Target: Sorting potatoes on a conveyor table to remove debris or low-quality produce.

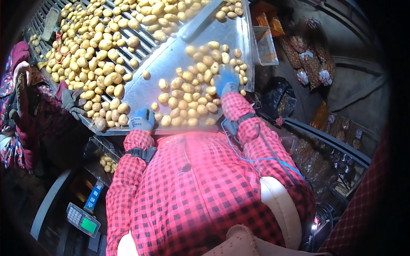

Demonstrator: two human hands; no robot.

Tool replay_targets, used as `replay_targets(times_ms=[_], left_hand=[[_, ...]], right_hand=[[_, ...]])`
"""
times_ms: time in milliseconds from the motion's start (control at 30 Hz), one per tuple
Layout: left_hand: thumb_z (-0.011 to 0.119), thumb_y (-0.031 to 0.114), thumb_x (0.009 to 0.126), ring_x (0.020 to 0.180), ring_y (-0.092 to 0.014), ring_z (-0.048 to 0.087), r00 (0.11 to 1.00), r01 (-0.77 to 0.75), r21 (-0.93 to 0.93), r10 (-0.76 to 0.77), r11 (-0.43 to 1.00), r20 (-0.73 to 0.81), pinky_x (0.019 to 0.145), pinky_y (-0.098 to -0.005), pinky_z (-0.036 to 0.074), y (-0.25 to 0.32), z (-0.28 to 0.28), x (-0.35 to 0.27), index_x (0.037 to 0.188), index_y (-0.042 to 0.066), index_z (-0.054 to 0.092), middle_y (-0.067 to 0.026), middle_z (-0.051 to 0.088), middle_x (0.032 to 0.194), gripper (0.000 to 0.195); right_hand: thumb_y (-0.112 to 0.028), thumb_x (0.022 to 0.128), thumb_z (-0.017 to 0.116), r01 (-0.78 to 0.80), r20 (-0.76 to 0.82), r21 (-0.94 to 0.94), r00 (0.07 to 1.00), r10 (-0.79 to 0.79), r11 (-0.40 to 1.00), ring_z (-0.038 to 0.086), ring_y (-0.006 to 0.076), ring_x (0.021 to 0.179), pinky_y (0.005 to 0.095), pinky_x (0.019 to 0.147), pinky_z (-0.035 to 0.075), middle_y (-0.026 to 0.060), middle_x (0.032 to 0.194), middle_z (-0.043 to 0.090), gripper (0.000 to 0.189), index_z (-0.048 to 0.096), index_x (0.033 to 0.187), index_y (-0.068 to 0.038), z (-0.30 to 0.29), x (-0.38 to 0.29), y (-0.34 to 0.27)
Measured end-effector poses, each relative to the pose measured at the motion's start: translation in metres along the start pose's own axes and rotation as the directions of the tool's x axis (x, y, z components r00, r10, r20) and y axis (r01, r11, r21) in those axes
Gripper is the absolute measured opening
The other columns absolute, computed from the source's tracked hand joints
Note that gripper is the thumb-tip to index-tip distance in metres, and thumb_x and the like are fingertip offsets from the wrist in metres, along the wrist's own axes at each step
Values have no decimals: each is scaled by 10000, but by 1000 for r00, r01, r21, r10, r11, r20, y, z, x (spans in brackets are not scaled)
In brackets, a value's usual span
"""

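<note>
My left hand (142, 119), in a blue and grey work glove, rests at the near edge of a sheet-metal table (141, 92), beside a small potato (154, 106). Its fingers point away from me and hold nothing that I can see. My right hand (227, 80), in a blue glove and blurred, is over the right side of a spread of potatoes (188, 87) on the metal; whether it grips one I cannot tell. A larger mass of potatoes (96, 54) lies on a metal bar grate (145, 41) at the upper left, behind a flat metal divider (201, 20).
At the left is a co-worker's gloved hand (72, 102) by the grate's potatoes. Filled mesh bags (309, 60) and a black plastic bag (277, 99) are at the right. A metal rail (326, 140) runs at the lower right. A scale's keypad display (83, 220) stands lower left.
</note>
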State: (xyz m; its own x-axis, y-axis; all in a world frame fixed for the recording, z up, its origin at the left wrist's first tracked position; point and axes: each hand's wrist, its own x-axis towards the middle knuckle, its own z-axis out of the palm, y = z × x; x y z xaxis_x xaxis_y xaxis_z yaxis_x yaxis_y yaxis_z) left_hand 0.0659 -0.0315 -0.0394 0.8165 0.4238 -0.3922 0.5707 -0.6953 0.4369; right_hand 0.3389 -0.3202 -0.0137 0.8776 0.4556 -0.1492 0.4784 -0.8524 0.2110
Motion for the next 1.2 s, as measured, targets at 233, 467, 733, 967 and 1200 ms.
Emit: replay_targets(times_ms=[233,467,733,967,1200], left_hand=[[638,344,964,892,-418,684,999,-2,-66,-1,998,-52,784,-514,524,1,3,-1,916,68,689,-206,709,920,285],[631,366,973,917,-420,683,999,-18,-31,17,999,-48,811,-513,524,-4,8,2,969,72,687,-205,709,955,299],[625,389,974,955,-409,699,997,78,-26,-78,997,15,833,-510,532,3,1,0,1008,92,719,-196,730,1004,313],[605,393,976,950,-400,696,999,33,-20,-33,999,-8,833,-512,530,2,1,-1,990,98,707,-187,725,998,312],[588,393,982,1017,-396,680,996,86,14,-86,996,33,874,-520,519,4,-3,-2,1041,102,697,-188,706,1089,316]], right_hand=[[-449,951,565,233,2,227,971,-240,946,342,288,1513,616,1201,220,87,1582,457,532,589,1412,-184,21,-85,-14],[-273,949,602,299,119,369,924,-363,880,592,336,1252,542,1039,458,144,1324,642,365,681,1288,-163,0,-57,15],[-270,995,572,-174,-18,540,976,218,824,686,414,1049,498,928,544,210,1151,718,315,703,1197,-67,6,-20,44],[-279,1002,563,-147,26,570,987,161,808,688,376,1095,470,948,545,182,1166,724,310,725,1193,-97,-12,27,25],[-246,940,621,70,31,297,996,-83,952,712,311,1070,459,922,556,156,1160,736,220,772,1037,-119,-43,62,-31]])
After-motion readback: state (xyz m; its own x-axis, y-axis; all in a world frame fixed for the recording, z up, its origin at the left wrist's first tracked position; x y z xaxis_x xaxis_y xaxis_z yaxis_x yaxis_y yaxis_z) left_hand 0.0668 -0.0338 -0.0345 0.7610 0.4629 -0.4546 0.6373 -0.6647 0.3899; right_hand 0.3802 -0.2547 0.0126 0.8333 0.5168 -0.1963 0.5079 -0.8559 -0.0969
